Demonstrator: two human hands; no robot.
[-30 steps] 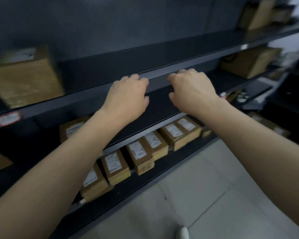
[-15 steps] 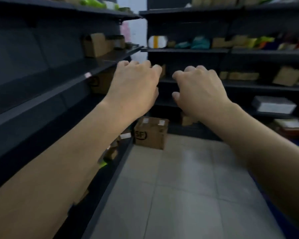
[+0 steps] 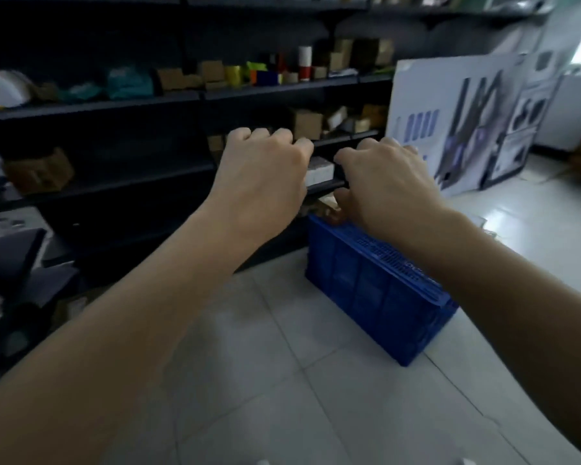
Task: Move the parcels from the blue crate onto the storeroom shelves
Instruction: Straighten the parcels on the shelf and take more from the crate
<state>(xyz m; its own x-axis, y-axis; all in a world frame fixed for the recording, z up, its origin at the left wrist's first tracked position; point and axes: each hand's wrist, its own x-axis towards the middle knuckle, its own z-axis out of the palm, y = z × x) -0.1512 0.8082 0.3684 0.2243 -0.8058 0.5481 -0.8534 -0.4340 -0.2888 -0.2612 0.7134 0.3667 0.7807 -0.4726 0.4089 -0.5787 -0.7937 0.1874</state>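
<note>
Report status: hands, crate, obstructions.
Left hand, right hand raised, fingers curled, holding nothing. Blue crate on floor beyond them, contents mostly hidden. Nothing blocking.

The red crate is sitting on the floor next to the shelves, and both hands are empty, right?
Not quite. The head view shows a blue crate, not red. It does sit on the floor by the shelves, and the left hand and right hand hold nothing.

Floor (image 3: 249,380): pale square tiles, glossy. Shelving (image 3: 114,182): dark metal, several tiers. White printed board (image 3: 457,122): leaning, far right. Daylight entering upper right.
</note>
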